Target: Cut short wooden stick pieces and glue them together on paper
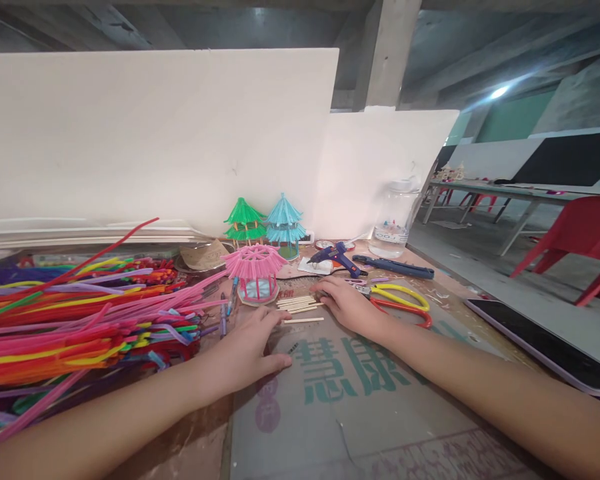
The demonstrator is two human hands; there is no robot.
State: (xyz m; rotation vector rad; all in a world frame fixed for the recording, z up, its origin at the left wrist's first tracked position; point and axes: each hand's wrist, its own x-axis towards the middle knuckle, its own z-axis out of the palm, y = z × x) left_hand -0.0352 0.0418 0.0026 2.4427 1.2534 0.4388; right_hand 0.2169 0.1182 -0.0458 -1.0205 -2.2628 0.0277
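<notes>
Cardboard [360, 413] underlies both hands; left hand [247, 350] open flat, right hand [347, 303] open on sticks [297, 303] near scissors [405, 300].

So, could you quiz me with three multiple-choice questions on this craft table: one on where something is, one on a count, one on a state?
1. Where do the scissors lie?
A. beside the right hand
B. on the pipe cleaners
C. in the jar

2. How many little pavilions stand there?
A. one
B. three
C. five

3. The left hand is:
A. gripping the glue gun
B. flat on the cardboard
C. holding scissors

Answers: 1 A, the handles lie just beyond that hand. 2 B, pink, green and blue. 3 B, palm down, fingers spread.
</notes>
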